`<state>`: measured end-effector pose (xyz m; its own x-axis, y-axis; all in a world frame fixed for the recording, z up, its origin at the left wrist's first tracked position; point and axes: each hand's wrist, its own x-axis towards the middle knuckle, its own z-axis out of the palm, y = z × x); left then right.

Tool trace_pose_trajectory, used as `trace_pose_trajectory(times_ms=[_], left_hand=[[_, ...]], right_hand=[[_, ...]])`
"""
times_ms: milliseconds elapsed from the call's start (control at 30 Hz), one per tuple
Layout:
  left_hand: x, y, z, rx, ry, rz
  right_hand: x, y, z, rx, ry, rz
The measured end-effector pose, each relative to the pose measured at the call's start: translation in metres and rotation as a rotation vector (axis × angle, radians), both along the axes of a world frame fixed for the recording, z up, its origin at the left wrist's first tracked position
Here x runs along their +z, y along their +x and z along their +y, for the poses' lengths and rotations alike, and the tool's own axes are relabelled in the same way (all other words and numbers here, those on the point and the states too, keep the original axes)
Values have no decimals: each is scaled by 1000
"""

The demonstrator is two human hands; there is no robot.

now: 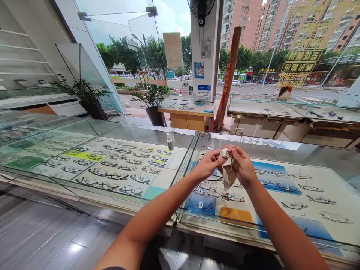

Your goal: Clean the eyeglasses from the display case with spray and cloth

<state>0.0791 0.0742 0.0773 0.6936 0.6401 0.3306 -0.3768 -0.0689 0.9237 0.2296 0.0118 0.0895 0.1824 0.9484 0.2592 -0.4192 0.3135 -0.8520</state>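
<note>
Over the glass display case, both hands are closed on a pale beige cleaning cloth (pixel 229 177), its loose end hanging down between them. My left hand (pixel 208 164) pinches the cloth from the left, thumb on top. From the other side, my right hand (pixel 243 165) grips it with bent fingers. Thin wire-like parts (pixel 239 138) stick up just beyond the fingertips; they look like part of an eyeglass frame, though the cloth and fingers hide most of it. A small white spray bottle (pixel 169 142) stands upright on the glass, left of my hands.
Rows of eyeglasses (pixel 133 161) lie inside the left case (pixel 157 131), and more inside the right one. An orange-brown case (pixel 236 215) lies under the right glass. Beyond are a low display counter (pixel 185 108), potted plants (pixel 153 107) and a leaning wooden trunk (pixel 229 75).
</note>
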Motion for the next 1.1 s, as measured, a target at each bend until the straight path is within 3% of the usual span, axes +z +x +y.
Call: trace_pose_trajectory(times_ms=[300,667,867,1100], left_hand=[[-5,2,5,84,9,-44],[0,0,4,211,127,-16],[3,-4,2,229,249,66],[-1,-1,-2,239,177,73]], right_hand=[[-7,-4,4,34,45,-32],[-16,2,10,-66,125,-263],[-16,2,9,-149,132,-185],[-16,-3,9,-127,84,-99]])
